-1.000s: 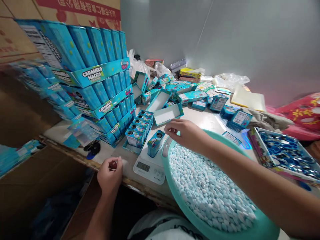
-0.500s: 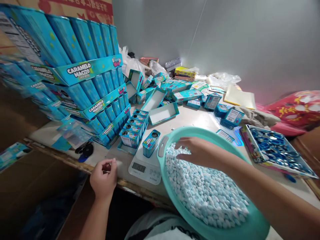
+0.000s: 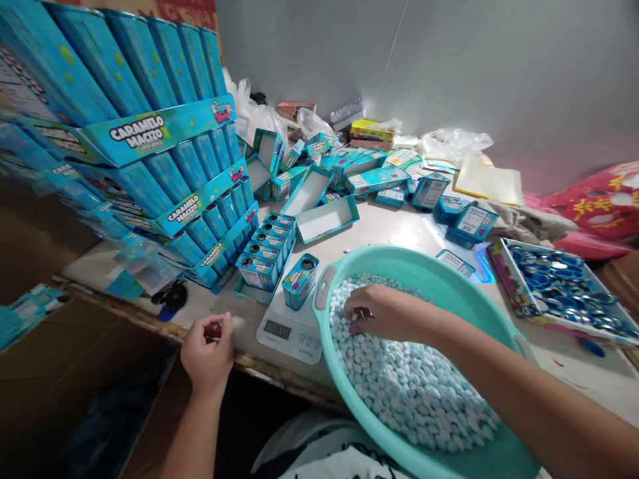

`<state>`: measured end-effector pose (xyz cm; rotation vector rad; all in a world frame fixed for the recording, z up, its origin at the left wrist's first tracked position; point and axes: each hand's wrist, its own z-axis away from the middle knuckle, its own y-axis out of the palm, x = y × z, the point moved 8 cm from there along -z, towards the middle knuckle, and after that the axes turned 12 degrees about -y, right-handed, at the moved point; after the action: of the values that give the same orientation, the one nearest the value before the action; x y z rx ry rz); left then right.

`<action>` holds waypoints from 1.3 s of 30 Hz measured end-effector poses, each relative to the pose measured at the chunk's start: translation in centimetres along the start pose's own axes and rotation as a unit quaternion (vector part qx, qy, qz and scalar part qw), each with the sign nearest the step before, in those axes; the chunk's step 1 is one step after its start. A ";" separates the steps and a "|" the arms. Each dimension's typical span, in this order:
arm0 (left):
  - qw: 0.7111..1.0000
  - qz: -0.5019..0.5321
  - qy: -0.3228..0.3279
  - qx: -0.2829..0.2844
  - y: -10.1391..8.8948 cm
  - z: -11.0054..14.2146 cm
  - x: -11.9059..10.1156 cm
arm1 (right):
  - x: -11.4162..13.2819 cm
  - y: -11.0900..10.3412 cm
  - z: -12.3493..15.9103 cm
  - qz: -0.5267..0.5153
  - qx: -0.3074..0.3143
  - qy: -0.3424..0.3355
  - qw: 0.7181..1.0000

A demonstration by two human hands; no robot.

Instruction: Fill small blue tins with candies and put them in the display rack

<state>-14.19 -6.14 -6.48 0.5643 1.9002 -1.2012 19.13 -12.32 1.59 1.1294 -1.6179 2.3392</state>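
Observation:
A wide turquoise basin (image 3: pixel 327 362) holds many small white and pale-blue candies (image 3: pixel 424 386). Over their left part, my right hand (image 3: pixel 377 313) reaches in with curled fingers touching the pile; whatever lies inside them is hidden. My left hand (image 3: pixel 208 349) rests at the table's front edge in a loose fist, and nothing shows in it. Between the hands is a white kitchen scale (image 3: pixel 292 336) with a lit display. On it stands one blue tin (image 3: pixel 300 281) with a round dark opening in its top.
Left of the scale, several similar tins (image 3: pixel 267 249) stand in a tray. Stacked display boxes (image 3: pixel 164 179) rise behind my left hand. Black-handled scissors (image 3: pixel 170 298) lie near the edge. Open cartons (image 3: pixel 327 218) are at the back. A box of blue-and-silver lids (image 3: pixel 564 286) sits right.
My right hand has curled its fingers inward on the candies, from a flatter, spread pose. My left hand holds the same fist. The view has shifted slightly.

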 end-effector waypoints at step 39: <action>1.000 -0.007 -0.010 0.004 -0.1 0.0 0.1 | 3.6 -6.5 -1.6 0.032 -0.239 -0.156 0.958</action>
<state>-14.33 -6.18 -6.52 0.5427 1.8854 -1.2189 18.63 -9.29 8.55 1.3834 -2.1922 1.7030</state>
